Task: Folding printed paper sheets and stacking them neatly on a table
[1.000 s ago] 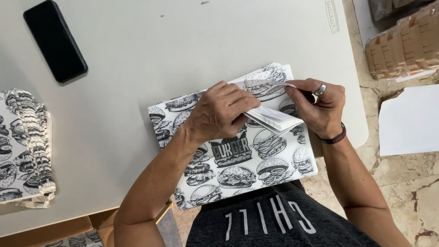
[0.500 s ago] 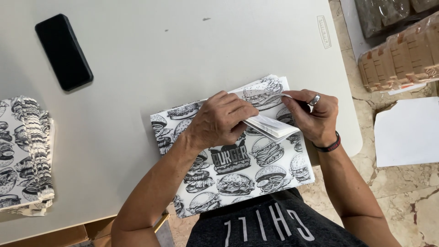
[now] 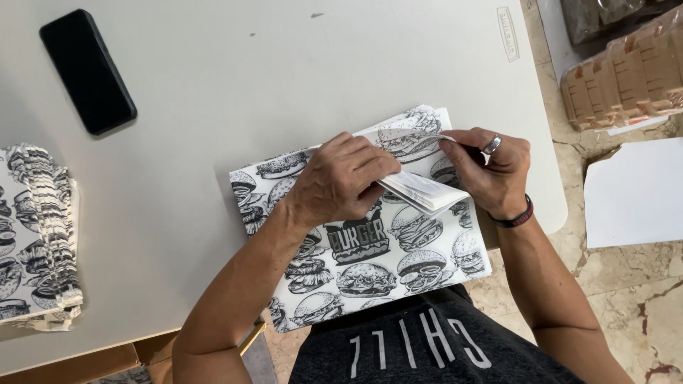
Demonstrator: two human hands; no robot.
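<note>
A sheet of white paper printed with black burger drawings (image 3: 370, 263) lies on the white table (image 3: 284, 78), its near edge hanging over the table's front. My left hand (image 3: 341, 178) presses down on the sheet and pinches a folded white flap (image 3: 423, 190) at its middle. My right hand (image 3: 491, 171), with a ring and a dark wristband, grips the sheet's far right edge and curls it up and inward toward the left hand.
A black phone (image 3: 87, 70) lies at the table's far left. A stack of the same printed paper (image 3: 35, 242) sits at the left edge. Off the table on the right are wrapped brown cardboard bundles (image 3: 626, 67) and a white sheet (image 3: 633, 192) on the tiled floor.
Both hands keep their grip on the printed sheet; the fold between them has tightened slightly. The view has shifted a little, nothing else moved.
</note>
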